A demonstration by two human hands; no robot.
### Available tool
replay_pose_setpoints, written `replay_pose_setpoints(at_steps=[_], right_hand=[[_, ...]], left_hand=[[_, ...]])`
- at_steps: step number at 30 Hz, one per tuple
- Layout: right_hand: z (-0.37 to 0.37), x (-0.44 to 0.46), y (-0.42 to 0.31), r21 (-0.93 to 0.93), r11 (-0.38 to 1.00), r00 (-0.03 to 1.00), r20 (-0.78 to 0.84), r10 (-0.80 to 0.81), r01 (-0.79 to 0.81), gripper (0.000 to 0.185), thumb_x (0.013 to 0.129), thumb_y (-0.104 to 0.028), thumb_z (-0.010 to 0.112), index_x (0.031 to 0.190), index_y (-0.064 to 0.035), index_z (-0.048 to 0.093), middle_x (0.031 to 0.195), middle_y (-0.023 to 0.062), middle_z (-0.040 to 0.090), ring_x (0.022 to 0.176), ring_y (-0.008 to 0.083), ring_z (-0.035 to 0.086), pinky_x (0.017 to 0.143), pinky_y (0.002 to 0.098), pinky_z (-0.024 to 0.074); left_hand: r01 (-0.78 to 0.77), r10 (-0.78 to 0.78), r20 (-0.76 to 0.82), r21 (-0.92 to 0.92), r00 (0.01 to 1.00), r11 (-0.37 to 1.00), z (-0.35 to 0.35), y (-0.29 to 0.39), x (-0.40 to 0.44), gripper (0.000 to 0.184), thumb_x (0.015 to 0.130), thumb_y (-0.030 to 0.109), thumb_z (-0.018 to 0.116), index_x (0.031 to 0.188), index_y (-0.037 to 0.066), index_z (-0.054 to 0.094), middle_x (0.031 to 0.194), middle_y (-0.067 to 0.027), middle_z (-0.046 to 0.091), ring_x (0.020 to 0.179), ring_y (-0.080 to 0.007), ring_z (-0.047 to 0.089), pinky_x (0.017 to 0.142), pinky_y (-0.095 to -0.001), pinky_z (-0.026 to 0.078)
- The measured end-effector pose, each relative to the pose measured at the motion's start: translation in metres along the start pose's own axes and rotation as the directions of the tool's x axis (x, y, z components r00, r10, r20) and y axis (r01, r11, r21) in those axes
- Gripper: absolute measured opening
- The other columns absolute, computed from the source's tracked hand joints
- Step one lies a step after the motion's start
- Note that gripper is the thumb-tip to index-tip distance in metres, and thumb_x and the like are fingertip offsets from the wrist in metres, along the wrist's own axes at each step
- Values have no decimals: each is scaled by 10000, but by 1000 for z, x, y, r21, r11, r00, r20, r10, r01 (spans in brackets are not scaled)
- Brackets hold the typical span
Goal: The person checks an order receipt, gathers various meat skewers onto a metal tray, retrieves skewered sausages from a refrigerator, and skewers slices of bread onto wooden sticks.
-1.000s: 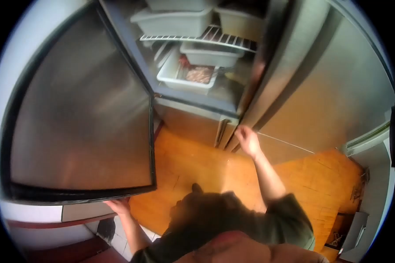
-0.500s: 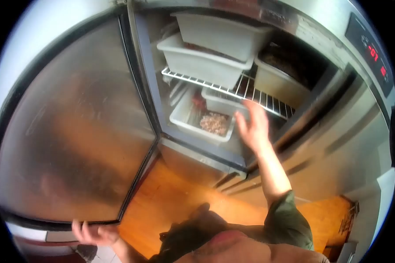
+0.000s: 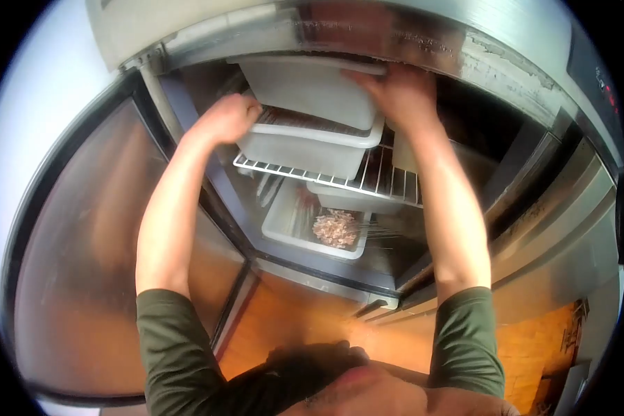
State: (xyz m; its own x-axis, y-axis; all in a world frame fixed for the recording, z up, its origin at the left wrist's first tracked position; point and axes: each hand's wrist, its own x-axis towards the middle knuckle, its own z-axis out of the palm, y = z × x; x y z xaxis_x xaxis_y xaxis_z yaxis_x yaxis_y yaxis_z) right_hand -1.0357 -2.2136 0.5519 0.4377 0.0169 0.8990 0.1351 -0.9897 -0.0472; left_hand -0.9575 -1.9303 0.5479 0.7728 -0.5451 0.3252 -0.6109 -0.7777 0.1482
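Note:
An upper white plastic bin (image 3: 305,90) sits on a lower white plastic bin (image 3: 301,149), which rests on a white wire shelf (image 3: 312,179) inside a refrigerator. My right hand (image 3: 405,100) grips the upper bin at its right end, thumb along the rim and the other fingers hidden behind. At the left side of the two bins my left hand (image 3: 229,119) is closed, its fingers curled at an edge. Whether that edge belongs to the upper or the lower bin is not clear. Dark reddish contents show in the gap between them.
Below the shelf stands another white bin (image 3: 274,232) with a pile of pale pinkish pieces (image 3: 335,229). A further tub (image 3: 403,158) is partly behind my right forearm. The open refrigerator door (image 3: 90,277) is on the left, above an orange-brown floor (image 3: 284,312).
My left hand has left the door's lower edge and reached up to the bins. My right hand has moved up from the shelf's front to the upper bin. The camera has shifted.

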Motion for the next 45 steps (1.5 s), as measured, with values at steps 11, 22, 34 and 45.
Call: replay_pose_setpoints(at_steps=[11,22,34,45], right_hand=[[-10,32,12,150,987,989,-134,70,-50,694,754,-369,768,1275,-52,437,1286,157,497,1185,243,477,989,434,383],[-3,30,42,412,891,916,-402,-12,193,498,654,-284,841,989,21,635,978,171,667,904,253,642,752,354,513],[-10,27,28,323,941,928,-371,25,104,396,681,-249,827,946,5,679,912,140,699,819,210,668,707,334,526],[4,31,39,390,885,861,-508,-21,252,403,694,-212,815,986,4,640,943,143,676,870,229,638,762,344,511]], left_hand=[[-98,-55,473,293,879,951,33,-37,80,399,907,351,508,1164,66,617,1170,-191,603,1052,-308,587,892,-403,451],[25,-183,476,318,860,948,57,-9,111,508,847,422,579,1205,61,588,1232,-218,563,1151,-304,531,944,-401,415],[132,-151,196,105,969,986,67,-41,111,405,865,210,526,1203,-8,572,1193,-215,585,1044,-295,567,873,-390,443],[-74,38,316,103,948,992,-7,-52,50,329,874,280,503,972,-9,627,825,-175,630,748,-263,581,707,-401,456]])
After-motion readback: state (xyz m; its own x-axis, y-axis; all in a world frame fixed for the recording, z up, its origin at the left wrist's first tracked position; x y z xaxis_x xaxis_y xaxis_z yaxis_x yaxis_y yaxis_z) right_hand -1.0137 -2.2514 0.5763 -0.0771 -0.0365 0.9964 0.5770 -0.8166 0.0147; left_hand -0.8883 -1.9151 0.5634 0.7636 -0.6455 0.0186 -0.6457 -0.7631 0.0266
